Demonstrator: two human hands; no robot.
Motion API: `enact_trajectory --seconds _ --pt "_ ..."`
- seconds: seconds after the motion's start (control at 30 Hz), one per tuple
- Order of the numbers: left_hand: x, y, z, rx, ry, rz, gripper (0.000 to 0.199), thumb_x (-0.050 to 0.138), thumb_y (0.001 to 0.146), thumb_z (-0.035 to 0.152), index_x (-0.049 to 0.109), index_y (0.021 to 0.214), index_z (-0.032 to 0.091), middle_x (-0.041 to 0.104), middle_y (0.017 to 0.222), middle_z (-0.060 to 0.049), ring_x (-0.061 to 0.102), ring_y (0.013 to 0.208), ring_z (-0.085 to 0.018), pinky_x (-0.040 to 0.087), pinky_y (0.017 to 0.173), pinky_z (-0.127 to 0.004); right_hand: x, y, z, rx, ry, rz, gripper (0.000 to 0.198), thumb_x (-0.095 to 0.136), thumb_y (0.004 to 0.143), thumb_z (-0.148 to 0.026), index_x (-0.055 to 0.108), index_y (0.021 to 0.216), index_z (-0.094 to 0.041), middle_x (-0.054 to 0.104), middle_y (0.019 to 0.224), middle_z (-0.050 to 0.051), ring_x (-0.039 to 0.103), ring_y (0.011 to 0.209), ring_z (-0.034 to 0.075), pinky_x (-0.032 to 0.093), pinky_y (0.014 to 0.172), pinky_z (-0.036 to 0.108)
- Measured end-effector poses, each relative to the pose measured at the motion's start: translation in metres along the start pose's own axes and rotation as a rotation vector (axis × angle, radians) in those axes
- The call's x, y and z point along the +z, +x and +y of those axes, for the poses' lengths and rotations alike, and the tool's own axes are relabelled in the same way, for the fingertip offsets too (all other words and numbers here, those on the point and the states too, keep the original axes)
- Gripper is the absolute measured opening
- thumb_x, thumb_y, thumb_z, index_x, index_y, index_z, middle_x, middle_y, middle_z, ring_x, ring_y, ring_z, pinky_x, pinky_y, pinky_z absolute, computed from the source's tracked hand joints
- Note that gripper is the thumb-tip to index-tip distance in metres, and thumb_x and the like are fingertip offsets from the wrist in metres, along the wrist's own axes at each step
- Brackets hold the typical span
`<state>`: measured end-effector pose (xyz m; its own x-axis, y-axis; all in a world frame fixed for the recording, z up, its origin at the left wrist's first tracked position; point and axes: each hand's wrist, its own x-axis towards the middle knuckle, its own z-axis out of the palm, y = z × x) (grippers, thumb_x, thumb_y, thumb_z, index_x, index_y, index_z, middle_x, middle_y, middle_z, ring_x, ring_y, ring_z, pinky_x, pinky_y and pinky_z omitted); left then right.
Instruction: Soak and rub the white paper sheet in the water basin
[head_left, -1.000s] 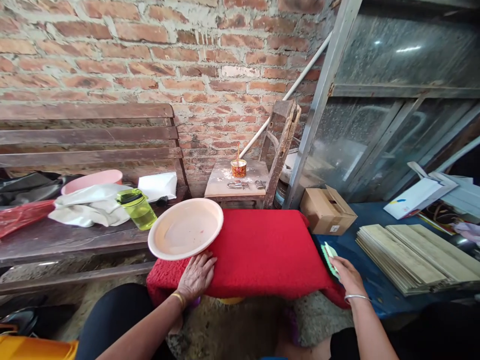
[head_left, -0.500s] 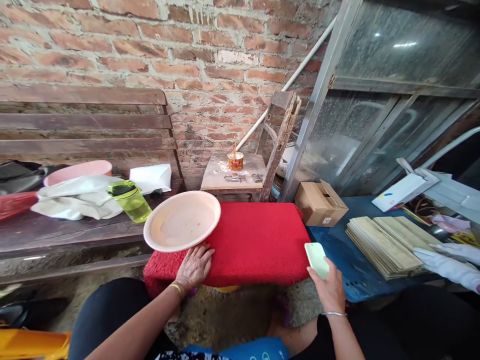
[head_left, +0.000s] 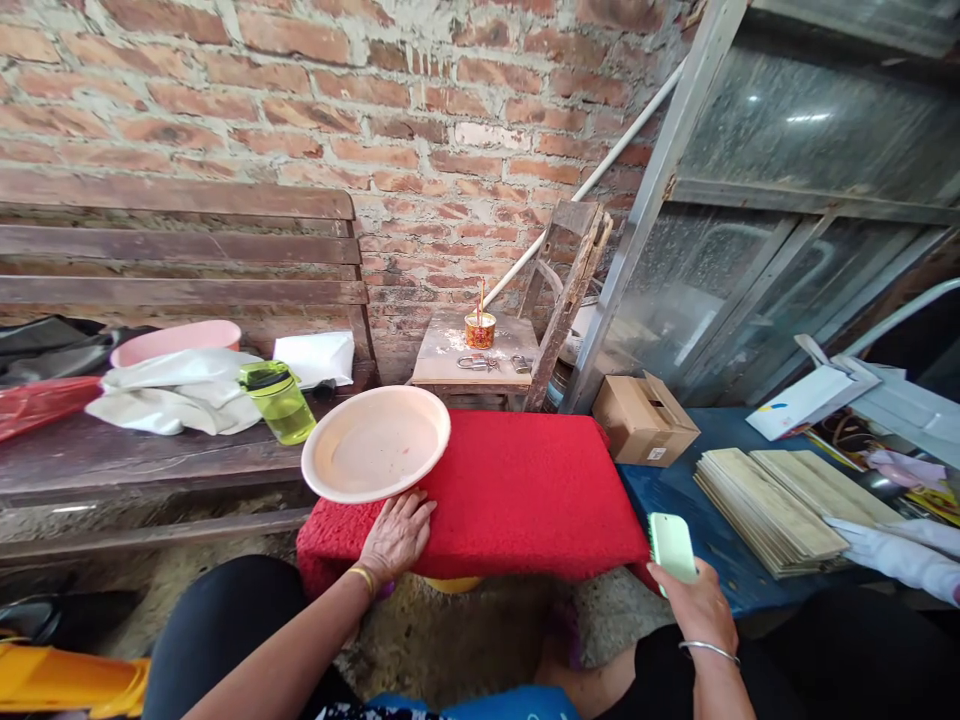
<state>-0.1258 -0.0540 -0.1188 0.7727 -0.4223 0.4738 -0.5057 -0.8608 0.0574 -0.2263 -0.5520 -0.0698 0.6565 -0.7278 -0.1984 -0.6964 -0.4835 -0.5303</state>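
My left hand (head_left: 397, 537) lies flat with fingers stretched on the red fuzzy cloth (head_left: 532, 490), just in front of the pale pink basin (head_left: 375, 445). The basin rests on the cloth's left end and holds some water with small specks in it. A pale green scrub brush (head_left: 673, 547) is gripped in my right hand (head_left: 697, 600), beyond the cloth's right front corner. Its smooth back faces up, and green bristles show along its left edge.
Stacked flat pale boards (head_left: 772, 510) lie on a blue table (head_left: 667, 492) at right, touched by another person's white-gloved hands (head_left: 892, 550). Behind them sits a cardboard box (head_left: 643, 418). A green bottle (head_left: 279, 402) stands on the wooden bench (head_left: 187, 465); a chair (head_left: 442, 362) holds an incense tin (head_left: 480, 329).
My right hand has moved right and slightly down with the scrub brush, away from the cloth's edge. My left hand stays on the cloth. The whole view has shifted slightly.
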Motion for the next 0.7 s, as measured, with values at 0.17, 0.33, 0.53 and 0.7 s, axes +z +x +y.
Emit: enact_trajectory --seconds 0.17,0.33,0.53,0.7 --pt "-0.001 0.000 0.001 0.006 0.038 -0.023 0.037 0.045 0.091 0.018 0.069 0.118 0.023 0.067 0.122 -0.011 0.060 0.116 -0.029 0.045 0.101 -0.048 0.001 -0.012 -0.011 -0.108 -0.012 0.203 0.077 0.058 0.071 -0.069 0.055 0.128 -0.017 0.066 0.121 0.021 0.065 0.105 0.037 0.051 0.085 0.047" --pt "0.000 -0.001 0.001 -0.008 0.026 -0.012 0.037 0.045 0.090 0.018 0.069 0.118 0.024 0.067 0.122 -0.009 0.060 0.117 -0.027 0.044 0.103 -0.046 0.045 -0.055 -0.075 -0.578 0.104 0.113 0.077 0.055 0.081 -0.065 0.046 0.140 -0.016 0.061 0.130 0.017 0.059 0.115 0.031 0.049 0.093 0.040" --pt "0.000 -0.001 -0.001 0.000 0.035 -0.012 0.037 0.044 0.090 0.018 0.069 0.118 0.024 0.067 0.122 -0.010 0.061 0.115 -0.028 0.044 0.102 -0.046 0.079 -0.088 -0.122 -0.858 -0.266 0.001 0.045 0.060 0.085 -0.043 0.064 0.127 -0.027 0.065 0.100 0.008 0.065 0.093 0.026 0.050 0.085 0.037" --pt "-0.002 0.000 0.000 -0.005 0.009 -0.007 0.038 0.045 0.090 0.018 0.069 0.118 0.025 0.067 0.121 -0.010 0.060 0.116 -0.028 0.044 0.102 -0.046 0.036 -0.040 -0.068 -0.483 -0.365 0.060 0.054 0.049 0.087 -0.056 0.062 0.131 -0.028 0.064 0.098 0.010 0.066 0.087 0.027 0.051 0.079 0.039"
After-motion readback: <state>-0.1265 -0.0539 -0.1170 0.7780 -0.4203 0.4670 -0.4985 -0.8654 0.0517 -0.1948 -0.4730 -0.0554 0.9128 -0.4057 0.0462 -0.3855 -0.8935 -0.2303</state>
